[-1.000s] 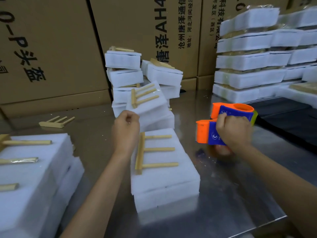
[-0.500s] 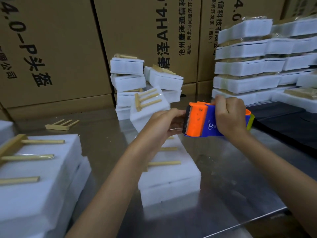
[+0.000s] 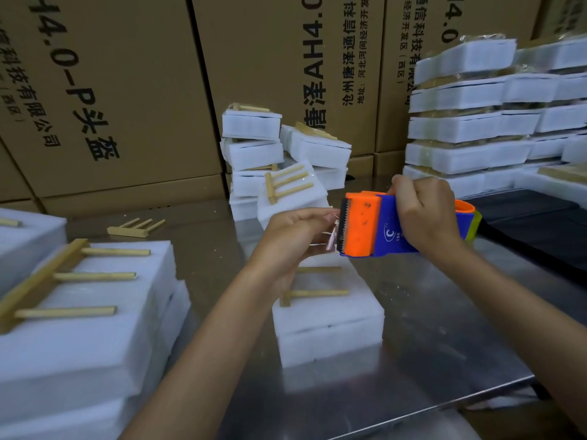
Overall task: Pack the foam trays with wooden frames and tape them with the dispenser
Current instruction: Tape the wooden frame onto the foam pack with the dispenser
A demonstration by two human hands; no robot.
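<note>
Up off the metal table comes the tape dispenser, right hand wrapped tight round its blue body, held above the foam tray with its wooden frame. Left hand has come across too, fingertips pinching the clear tape end at the serrated blade. More framed trays sit stacked at left.
</note>
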